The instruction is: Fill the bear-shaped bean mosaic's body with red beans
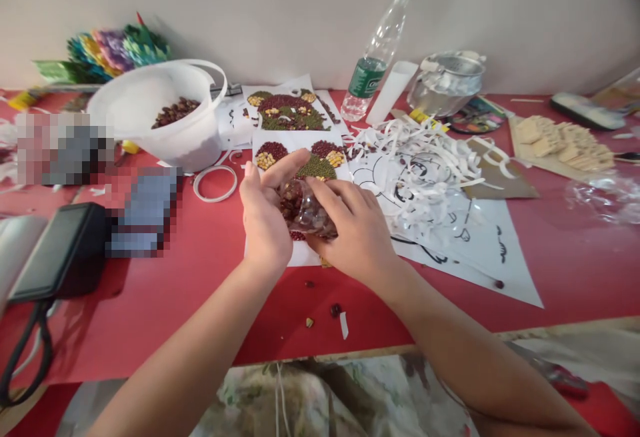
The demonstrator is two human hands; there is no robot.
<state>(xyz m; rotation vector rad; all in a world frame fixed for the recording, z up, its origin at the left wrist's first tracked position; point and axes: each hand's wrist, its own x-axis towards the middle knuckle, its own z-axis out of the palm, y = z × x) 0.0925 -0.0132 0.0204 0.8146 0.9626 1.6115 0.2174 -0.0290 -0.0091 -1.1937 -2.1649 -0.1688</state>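
My right hand [355,227] is wrapped around a small clear plastic container [315,214] filled with dark brown beans. The container lies tilted on its side, with its left end at my left palm. My left hand [267,220] is cupped there, thumb and forefinger stretched apart; whether any beans rest in the palm is hidden. Beneath both hands lies a white sheet with a bean picture [320,167] of red beans, green beans and yellow kernels. Behind it is a second bean picture [290,114].
A white bucket [150,130] with brown beans stands at the left, near a white ring [215,184]. Shredded paper strips [415,164] cover drawing sheets [490,244] on the right. A water bottle [373,64] and a metal pot [447,84] stand behind. Loose beans [335,310] lie near the edge.
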